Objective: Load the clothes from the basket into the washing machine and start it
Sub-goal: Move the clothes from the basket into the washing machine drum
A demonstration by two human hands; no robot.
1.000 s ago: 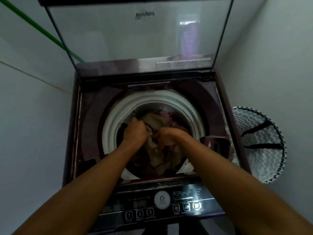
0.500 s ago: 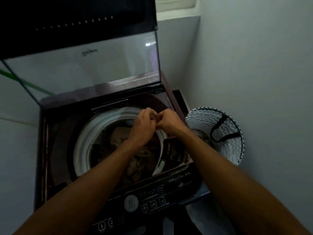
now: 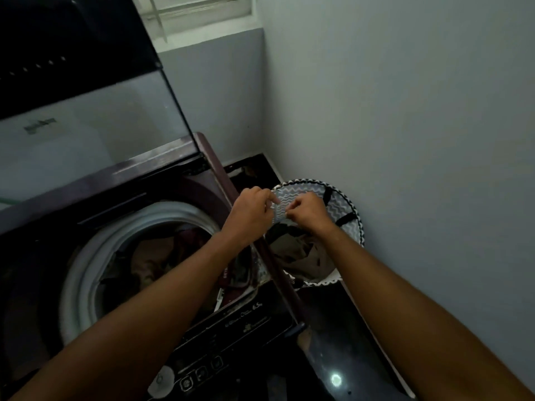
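Far left: your dark maroon top-loading washing machine has its glass-panelled lid propped upright, so the drum mouth is free for loading. There is a logo on the glass, too blurred to read. Inside the white plastic drum ring there's a heap of tan and dark red clothes, so part of the load is in.

Front edge: black control panel with a row of square buttons and a round white dial. Small print reads roughly "6.5"; the rest is illegible. No sign it's been started.

Centre: your left hand is over the machine's right rim, fingers curled, tips at the basket's lining; I can't tell if they pinch it. Your right hand is just beside it, above the basket, fingers curled too; whether that grip holds cloth or nothing, I can't tell. My read: both are poised to reach in for the next item.

Right: the round fabric laundry basket with grey-white zigzag lining and black strap handles sits on the dark floor, wedged between machine and grey wall, which keeps the carry short. Dark and olive garments in the basket are left to move.
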